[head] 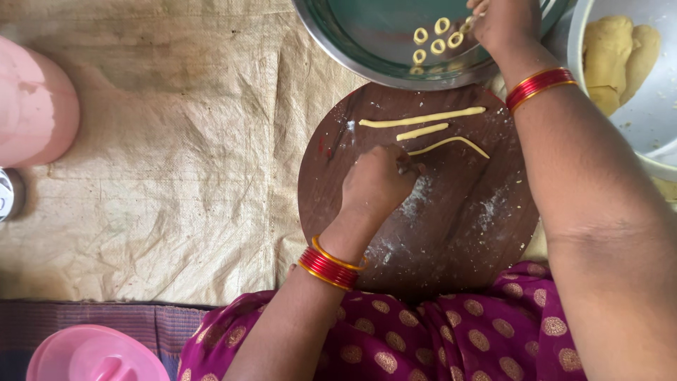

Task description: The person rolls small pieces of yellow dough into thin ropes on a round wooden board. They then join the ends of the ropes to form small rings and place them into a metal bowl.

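Observation:
A round dark wooden board (pixel 451 233), dusted with flour, lies in front of me. Three thin yellow dough strips (pixel 423 118) rest on its far half. My left hand (pixel 377 185) is curled on the board, its fingertips touching the near end of the curved strip (pixel 451 143). My right hand (pixel 502 25) reaches over a steel plate (pixel 367 42) and pinches a small dough ring (pixel 467 25) at its fingertips. Several small dough rings (pixel 431 41) lie in that plate. Red bangles circle both wrists.
A steel bowl (pixel 652 106) at the right holds lumps of yellow dough (pixel 617 56). A pale woven mat (pixel 176 155) covers the floor. A pink container (pixel 32 106) stands at the left edge and a pink lid (pixel 95 353) lies at the bottom left.

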